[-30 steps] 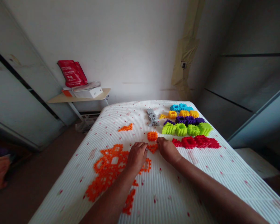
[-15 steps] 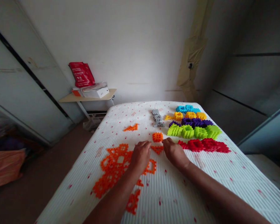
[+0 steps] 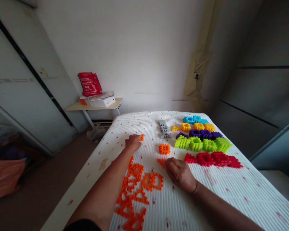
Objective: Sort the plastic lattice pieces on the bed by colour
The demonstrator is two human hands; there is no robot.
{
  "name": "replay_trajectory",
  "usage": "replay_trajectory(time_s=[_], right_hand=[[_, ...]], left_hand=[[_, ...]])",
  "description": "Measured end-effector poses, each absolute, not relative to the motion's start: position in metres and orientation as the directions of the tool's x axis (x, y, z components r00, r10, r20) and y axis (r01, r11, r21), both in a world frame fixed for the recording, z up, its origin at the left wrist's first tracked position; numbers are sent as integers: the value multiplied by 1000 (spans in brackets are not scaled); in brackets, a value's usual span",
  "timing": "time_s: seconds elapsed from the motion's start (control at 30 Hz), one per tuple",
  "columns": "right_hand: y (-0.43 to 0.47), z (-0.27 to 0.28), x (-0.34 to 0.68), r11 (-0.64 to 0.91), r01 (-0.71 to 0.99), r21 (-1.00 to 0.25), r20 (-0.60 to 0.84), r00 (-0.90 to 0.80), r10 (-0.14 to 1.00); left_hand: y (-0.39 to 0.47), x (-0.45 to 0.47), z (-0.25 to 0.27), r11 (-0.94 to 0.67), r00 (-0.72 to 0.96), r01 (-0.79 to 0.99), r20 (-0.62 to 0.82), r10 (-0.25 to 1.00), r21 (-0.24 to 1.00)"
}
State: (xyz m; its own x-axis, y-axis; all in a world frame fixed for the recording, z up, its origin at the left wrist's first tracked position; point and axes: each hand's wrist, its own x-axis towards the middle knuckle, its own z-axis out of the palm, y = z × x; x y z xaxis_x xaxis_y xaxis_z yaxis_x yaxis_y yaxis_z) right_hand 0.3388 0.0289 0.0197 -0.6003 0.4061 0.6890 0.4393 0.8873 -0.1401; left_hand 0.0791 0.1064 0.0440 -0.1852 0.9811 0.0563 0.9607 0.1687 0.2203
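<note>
My left hand [image 3: 133, 142] reaches to the far left part of the bed. Its fingers are closed over an orange toothed building piece [image 3: 141, 138], and only that piece's right end shows. My right hand [image 3: 180, 173] is low over the bed, fingers bent together at the edge of an orange triangular building piece [image 3: 161, 162]. Just beyond it sits an orange block [image 3: 164, 149] made of joined pieces. Flat orange pieces [image 3: 136, 171], several of them frames and triangles, lie in a loose heap beside and partly behind my left forearm.
Rows of joined blocks stand on the right: red [image 3: 216, 159], lime green [image 3: 196, 144], purple [image 3: 199, 134], yellow [image 3: 198, 127] and blue [image 3: 195, 119]. Grey pieces [image 3: 163, 129] lie in a line. A side table [image 3: 93, 105] bears a red bag [image 3: 90, 84] and boxes.
My left hand has moved forward and left, from above the orange heap to the far orange piece. My right hand has drawn slightly nearer, onto the orange triangle. The view has tilted upward.
</note>
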Motion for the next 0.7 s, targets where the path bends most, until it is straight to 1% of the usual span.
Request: replay_trajectory(time_s=[0.07, 0.17, 0.23, 0.33, 0.4, 0.5, 0.6, 0.67, 0.7], right_hand=[[28, 20, 339, 896, 424, -129, 699, -602, 386], [29, 21, 340, 902, 406, -143, 709, -594, 380], [30, 21, 341, 902, 399, -165, 712, -585, 388], [33, 21, 343, 897, 389, -210, 716, -563, 412], [36, 20, 344, 880, 388, -273, 713, -533, 456], [41, 22, 343, 832, 395, -389, 699, -462, 546], [44, 27, 342, 808, 374, -455, 683, -435, 586], [43, 32, 342, 785, 357, -507, 639, -456, 620], [42, 34, 343, 755, 357, -549, 601, -458, 654]], left_hand=[[110, 82, 37, 200, -220, 950, 57, 974, 241], [110, 82, 36, 195, -228, 928, 68, 971, 318], [106, 80, 40, 167, -211, 902, 69, 975, 397], [92, 78, 48, 123, -186, 825, 59, 981, 552], [78, 80, 55, 93, -153, 739, 31, 988, 667], [53, 91, 62, 63, -41, 585, -48, 998, 809], [30, 107, 63, 83, 80, 435, -130, 988, 897], [19, 118, 62, 128, 116, 307, -170, 979, 943], [16, 124, 61, 154, 120, 236, -186, 975, 959]])
